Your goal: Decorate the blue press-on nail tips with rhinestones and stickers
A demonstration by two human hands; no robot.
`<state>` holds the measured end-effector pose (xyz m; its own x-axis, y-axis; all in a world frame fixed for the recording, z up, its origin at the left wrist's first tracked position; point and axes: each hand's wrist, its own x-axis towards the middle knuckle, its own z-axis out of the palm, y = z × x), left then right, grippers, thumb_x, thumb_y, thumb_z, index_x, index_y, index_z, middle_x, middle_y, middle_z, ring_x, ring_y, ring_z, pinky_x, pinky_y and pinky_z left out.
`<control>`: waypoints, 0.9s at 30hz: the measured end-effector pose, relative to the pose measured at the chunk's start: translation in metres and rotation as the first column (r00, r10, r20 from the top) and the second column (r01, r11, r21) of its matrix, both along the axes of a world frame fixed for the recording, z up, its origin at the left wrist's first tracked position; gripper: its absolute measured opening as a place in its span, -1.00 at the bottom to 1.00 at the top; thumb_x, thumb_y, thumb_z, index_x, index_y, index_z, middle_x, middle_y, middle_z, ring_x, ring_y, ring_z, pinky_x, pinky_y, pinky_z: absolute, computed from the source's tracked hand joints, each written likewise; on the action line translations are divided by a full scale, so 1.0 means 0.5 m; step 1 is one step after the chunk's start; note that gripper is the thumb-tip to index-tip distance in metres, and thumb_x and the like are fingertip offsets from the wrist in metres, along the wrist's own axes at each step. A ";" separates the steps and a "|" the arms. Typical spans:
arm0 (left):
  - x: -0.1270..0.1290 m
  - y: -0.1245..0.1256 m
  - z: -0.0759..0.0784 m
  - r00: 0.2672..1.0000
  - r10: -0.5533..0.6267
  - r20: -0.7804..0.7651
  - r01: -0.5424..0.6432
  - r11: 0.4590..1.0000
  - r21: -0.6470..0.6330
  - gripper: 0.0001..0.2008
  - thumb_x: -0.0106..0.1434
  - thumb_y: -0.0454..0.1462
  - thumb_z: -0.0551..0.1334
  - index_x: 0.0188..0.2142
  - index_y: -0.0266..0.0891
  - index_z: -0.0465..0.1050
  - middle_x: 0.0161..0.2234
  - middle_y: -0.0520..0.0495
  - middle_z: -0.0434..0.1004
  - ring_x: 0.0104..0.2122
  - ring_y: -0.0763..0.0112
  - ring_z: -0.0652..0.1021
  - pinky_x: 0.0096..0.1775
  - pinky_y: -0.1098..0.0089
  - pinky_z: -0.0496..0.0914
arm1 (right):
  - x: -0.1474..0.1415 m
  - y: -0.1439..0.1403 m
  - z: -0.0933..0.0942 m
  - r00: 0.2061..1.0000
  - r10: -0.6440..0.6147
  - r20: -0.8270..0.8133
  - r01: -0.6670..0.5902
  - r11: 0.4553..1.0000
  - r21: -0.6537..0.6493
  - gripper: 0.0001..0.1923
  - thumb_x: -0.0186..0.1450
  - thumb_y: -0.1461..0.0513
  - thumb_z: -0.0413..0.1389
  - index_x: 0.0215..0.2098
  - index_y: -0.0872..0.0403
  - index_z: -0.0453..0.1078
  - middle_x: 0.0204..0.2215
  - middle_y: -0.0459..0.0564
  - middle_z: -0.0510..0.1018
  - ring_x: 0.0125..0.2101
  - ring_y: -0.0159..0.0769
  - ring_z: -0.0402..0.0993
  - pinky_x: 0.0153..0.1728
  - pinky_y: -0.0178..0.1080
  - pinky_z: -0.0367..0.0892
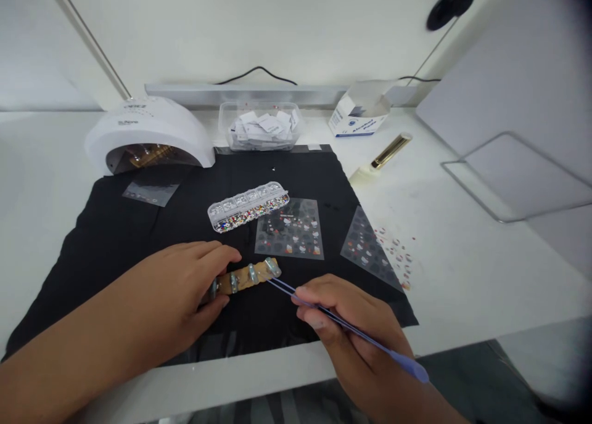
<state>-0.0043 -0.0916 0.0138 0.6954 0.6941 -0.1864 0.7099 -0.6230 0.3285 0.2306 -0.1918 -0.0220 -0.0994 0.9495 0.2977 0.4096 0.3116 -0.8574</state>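
Observation:
My left hand (197,279) grips the left end of a tan strip (241,280) that carries several shiny bluish-silver false nails (252,274). Between the thumb and fingers of my right hand (351,322) are purple tweezers (354,329). Their thin tips reach the strip beside the nail at its right end; whether they pinch anything is too small to tell. Just beyond the strip lies a clear sticker sheet (300,230) with small white and red figures. Behind it is an opened compartment box (250,206) of tiny coloured and clear gems.
A white nail lamp (152,125) with a tan strip inside stands back left. A clear tub (261,137) of white packets, an alcohol pads box (358,119) and a gold-handled brush (391,151) lie behind. More sticker sheets (370,245) lie on the black mat (185,227).

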 end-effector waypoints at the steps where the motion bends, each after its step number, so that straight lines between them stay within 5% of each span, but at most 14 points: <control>1: 0.001 0.001 0.001 1.000 -0.004 0.004 0.004 1.000 0.000 -0.70 0.26 -0.26 0.12 -0.01 -0.13 0.40 -0.16 -0.04 0.54 -0.22 0.23 0.57 -0.20 0.21 0.43 | 0.000 0.001 0.000 1.000 0.000 -0.001 0.000 1.000 -0.001 -0.79 0.36 0.33 0.07 -0.07 -0.01 0.40 -0.25 -0.11 0.55 -0.27 -0.44 0.52 -0.26 -0.39 0.48; 17: 0.000 0.004 0.003 0.999 -0.035 -0.028 0.037 0.998 0.051 -0.66 0.26 -0.25 0.14 0.03 -0.14 0.35 -0.08 -0.09 0.56 -0.14 0.15 0.59 -0.14 0.16 0.45 | -0.002 0.003 0.004 0.999 -0.035 -0.010 0.035 0.999 0.026 -0.82 0.36 0.34 0.05 -0.12 0.01 0.42 -0.29 -0.12 0.56 -0.32 -0.44 0.54 -0.31 -0.36 0.46; 27: -0.002 -0.002 0.008 0.999 -0.038 0.020 0.037 0.999 0.037 -0.57 0.20 -0.32 0.21 0.08 -0.11 0.29 -0.06 -0.05 0.49 -0.11 0.22 0.53 -0.10 0.20 0.42 | 0.008 -0.015 0.003 0.980 -0.020 -0.198 0.047 0.990 0.130 -0.72 0.33 0.37 0.03 -0.07 0.00 0.46 -0.34 -0.06 0.58 -0.32 -0.33 0.53 -0.35 -0.26 0.46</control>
<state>-0.0051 -0.0924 0.0179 0.7248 0.6733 -0.1461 0.6787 -0.6613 0.3193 0.2346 -0.1992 -0.0207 0.0045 0.9018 0.4322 0.2499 0.4175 -0.8737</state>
